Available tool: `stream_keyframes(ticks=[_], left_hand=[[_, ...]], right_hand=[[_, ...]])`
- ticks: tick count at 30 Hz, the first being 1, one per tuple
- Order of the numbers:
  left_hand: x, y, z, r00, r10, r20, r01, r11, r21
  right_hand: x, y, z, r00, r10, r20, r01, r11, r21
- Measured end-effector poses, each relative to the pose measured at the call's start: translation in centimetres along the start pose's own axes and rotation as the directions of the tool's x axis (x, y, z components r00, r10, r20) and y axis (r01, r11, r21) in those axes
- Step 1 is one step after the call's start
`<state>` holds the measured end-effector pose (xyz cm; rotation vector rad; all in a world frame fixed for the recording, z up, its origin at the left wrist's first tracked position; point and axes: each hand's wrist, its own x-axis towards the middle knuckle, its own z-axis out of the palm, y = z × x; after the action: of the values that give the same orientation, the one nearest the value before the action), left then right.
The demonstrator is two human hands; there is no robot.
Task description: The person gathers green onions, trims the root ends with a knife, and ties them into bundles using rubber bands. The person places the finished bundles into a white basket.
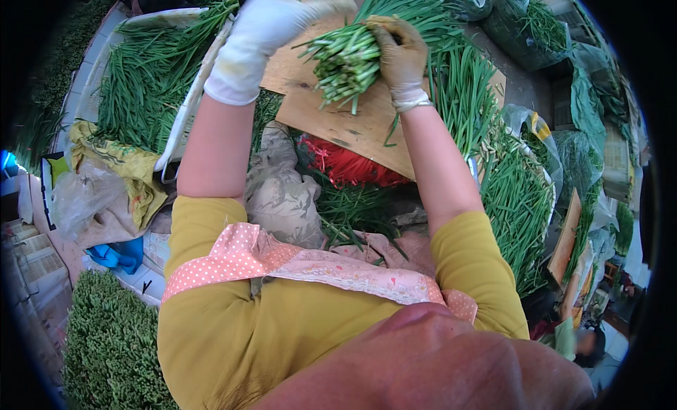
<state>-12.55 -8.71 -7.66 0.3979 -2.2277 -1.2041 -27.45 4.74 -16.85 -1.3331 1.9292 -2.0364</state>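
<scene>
My right hand (401, 53), in a stained glove, grips a bundle of green leafy stalks (351, 66), probably garlic chives, near its pale cut ends. The bundle lies over a wooden board (338, 122), its leaves trailing away towards the top of the view. My left hand (280, 18), in a white glove, is raised to the left of the bundle and blurred; its fingers reach towards the top edge and appear to hold nothing. More loose leaves (460, 92) lie beside my right wrist. Red plastic ties (351, 164) hang in a bunch below the board's near edge.
A white crate (198, 87) of long greens stands at the left. Another heap of greens (513, 209) fills the right side. Filled plastic bags (529, 34) stand at the upper right. Stacked green bunches (111, 346) are at the lower left, and a person (587, 344) is at the lower right.
</scene>
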Motion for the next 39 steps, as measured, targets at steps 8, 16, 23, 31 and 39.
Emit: stream_keyframes(ticks=[8,16,23,31,39], left_hand=[[-1.0,-2.7,8.5,0.781,-0.583,0.222,0.243,0.612,0.753],[-1.9,-4.1,8.1,0.784,-0.583,0.214,0.304,0.660,0.687],[0.0,-8.2,5.6,0.733,-0.527,0.429,0.391,0.844,0.368],[-0.8,-8.4,7.5,0.804,-0.374,0.462,0.374,0.922,0.096],[-3.4,-1.3,6.9,0.961,0.206,-0.183,-0.159,0.957,0.244]], right_hand=[[0.5,4.0,2.8,0.912,0.408,0.051,-0.411,0.903,0.127],[0.8,2.8,-0.1,0.949,0.268,0.164,-0.312,0.735,0.603],[0.7,0.6,-5.4,0.938,0.338,-0.080,-0.305,0.690,-0.657],[-3.6,7.4,-4.2,0.651,0.702,0.290,-0.458,0.667,-0.587],[-1.6,-4.4,-0.2,0.993,0.013,-0.117,0.016,0.968,0.249]])
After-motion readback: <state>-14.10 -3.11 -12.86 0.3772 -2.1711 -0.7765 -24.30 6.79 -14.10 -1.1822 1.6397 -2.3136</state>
